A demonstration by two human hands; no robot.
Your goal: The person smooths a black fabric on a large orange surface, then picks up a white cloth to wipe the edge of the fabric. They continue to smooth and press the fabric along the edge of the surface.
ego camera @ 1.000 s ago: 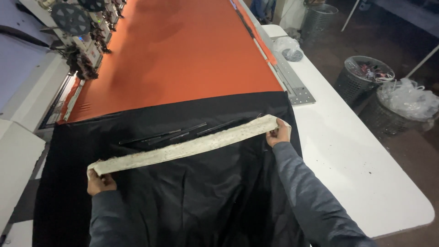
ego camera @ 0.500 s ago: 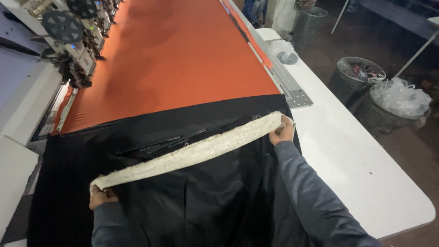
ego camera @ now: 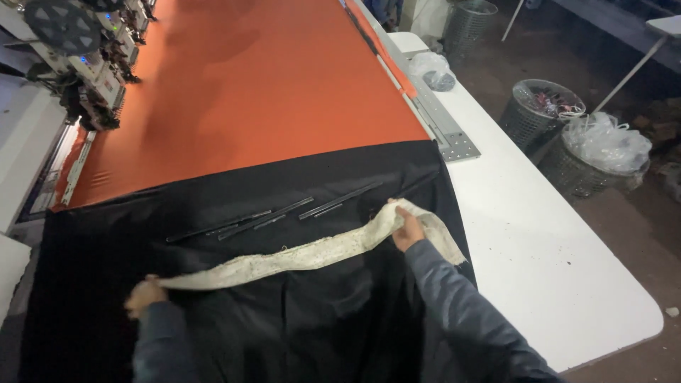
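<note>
With our left hand (ego camera: pixel 144 296) at seven o'clock and right hand (ego camera: pixel 408 228) at four o'clock both gripping the long cream lace strip (ego camera: pixel 298 257) over the black fabric sheet (ego camera: pixel 284 326), we should keep it evenly taut and untwisted.

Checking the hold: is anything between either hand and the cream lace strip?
Nothing visible. The left hand and right hand each grip an end of the long cream lace strip directly, above the black fabric sheet. The thin black rods lie beyond it.
</note>
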